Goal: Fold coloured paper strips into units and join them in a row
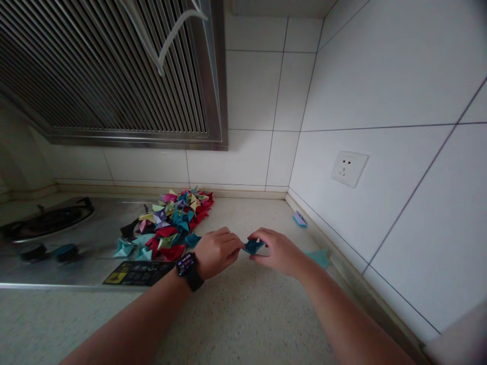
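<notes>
While the left hand (219, 252) pinches one end of a small, dark-teal folded-paper piece (252, 247), the right hand (279, 252) grips its other side between thumb and fingers, both over the pale, speckled desk (243, 319). Its exact folds seem too small and dim to make out. A heap of multicoloured folded-paper shapes (166, 232) lies left of it, at the right end of the silvery metal stovetop (97, 241). Beside the right arm (327, 299) shows a light-teal paper sheet (318, 257).
</notes>
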{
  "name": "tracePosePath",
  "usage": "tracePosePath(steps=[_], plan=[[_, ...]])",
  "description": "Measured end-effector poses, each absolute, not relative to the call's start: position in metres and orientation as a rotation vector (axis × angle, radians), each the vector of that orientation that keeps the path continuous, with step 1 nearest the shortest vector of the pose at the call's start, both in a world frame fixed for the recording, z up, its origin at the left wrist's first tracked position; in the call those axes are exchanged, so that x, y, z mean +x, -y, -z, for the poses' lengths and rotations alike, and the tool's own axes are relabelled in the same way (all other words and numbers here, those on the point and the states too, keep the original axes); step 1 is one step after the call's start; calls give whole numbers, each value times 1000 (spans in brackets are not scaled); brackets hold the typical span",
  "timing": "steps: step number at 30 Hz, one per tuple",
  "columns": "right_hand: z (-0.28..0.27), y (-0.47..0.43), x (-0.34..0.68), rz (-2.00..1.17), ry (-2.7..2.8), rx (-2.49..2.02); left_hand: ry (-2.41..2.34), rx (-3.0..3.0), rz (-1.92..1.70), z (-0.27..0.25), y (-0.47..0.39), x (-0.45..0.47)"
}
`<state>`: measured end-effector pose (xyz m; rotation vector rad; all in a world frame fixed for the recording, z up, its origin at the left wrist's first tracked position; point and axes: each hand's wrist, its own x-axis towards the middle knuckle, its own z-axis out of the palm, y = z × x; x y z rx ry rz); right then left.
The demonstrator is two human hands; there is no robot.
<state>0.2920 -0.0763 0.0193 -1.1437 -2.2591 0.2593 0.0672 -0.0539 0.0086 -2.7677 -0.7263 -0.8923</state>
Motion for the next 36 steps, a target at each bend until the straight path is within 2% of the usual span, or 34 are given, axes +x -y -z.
tracePosePath(steps=[16,21,31,36], plan=[[-14,68,291,-347,2117,-1059,806,-2792,1161,-3,48,64],[-16,71,290,-367,2090,-1030,979,-2786,1258,1,52,66],[-11,70,285,-379,2059,-969,1102,-3025,1349,10,49,74],[-8,68,285,-509,2005,-1014,1225,-3070,1395,6,52,76]])
